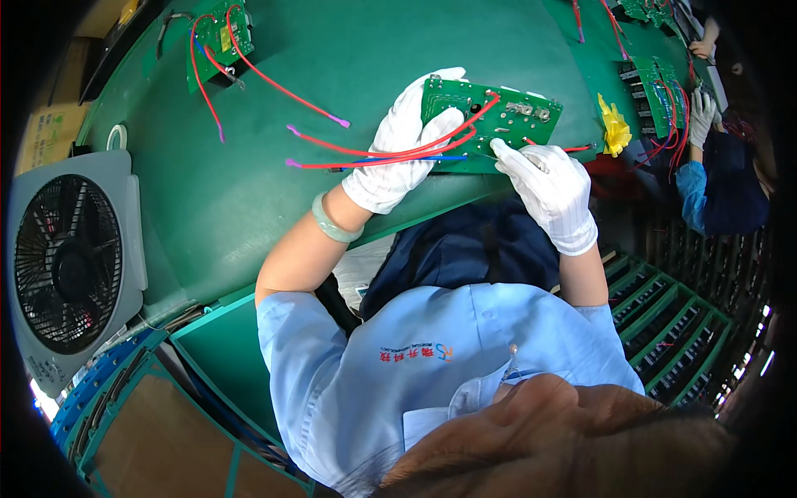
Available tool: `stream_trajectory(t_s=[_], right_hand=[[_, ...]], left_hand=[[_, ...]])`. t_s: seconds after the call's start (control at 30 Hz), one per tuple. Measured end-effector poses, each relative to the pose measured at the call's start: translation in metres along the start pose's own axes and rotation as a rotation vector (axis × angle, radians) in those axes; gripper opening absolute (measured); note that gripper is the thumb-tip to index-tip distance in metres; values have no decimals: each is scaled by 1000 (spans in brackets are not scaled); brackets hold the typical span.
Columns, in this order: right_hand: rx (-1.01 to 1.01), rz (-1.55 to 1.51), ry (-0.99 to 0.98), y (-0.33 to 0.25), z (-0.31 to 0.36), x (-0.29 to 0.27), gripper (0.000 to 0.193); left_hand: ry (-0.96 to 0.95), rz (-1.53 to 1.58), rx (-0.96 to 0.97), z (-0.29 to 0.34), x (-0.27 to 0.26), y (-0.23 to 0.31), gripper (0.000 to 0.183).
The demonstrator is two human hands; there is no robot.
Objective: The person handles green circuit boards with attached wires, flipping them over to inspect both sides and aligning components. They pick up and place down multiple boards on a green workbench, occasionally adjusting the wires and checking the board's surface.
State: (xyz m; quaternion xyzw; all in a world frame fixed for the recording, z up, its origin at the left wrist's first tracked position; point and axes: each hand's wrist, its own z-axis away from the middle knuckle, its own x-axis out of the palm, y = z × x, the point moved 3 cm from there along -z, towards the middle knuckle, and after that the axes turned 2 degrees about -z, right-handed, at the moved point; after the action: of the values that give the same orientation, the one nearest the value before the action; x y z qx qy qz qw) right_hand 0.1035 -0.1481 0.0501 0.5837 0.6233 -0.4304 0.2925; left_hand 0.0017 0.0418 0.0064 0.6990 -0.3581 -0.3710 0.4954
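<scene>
Green and rectangular, the circuit board with red and blue wires is lying at the near edge of the green surface, the white-gloved left hand gripping its left end while the white-gloved right hand is pressing a fingertip to its lower edge; the wires are already attached, so the work appears well underway, with checking or finishing seemingly left.

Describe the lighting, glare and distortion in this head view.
Head view: bright, even light on the green table; white gloves on the left hand and right hand nearly wash out; the circuit board stays sharp; fisheye bends the table edge, and the corners go black; the box fan curves at the rim.
</scene>
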Motion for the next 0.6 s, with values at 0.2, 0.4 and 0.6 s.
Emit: stream_trajectory(t_s=[0.2,0.4,0.6], right_hand=[[-4,9,-22,-5,-7,-5,42],[-6,-24,-47,-3,-7,-7,41],[-10,-22,-72,-12,-2,-9,41]], left_hand=[[-9,-50,48,1,-1,2,43],[-2,-53,71,5,1,12,43],[0,-79,112,5,0,11,43]])
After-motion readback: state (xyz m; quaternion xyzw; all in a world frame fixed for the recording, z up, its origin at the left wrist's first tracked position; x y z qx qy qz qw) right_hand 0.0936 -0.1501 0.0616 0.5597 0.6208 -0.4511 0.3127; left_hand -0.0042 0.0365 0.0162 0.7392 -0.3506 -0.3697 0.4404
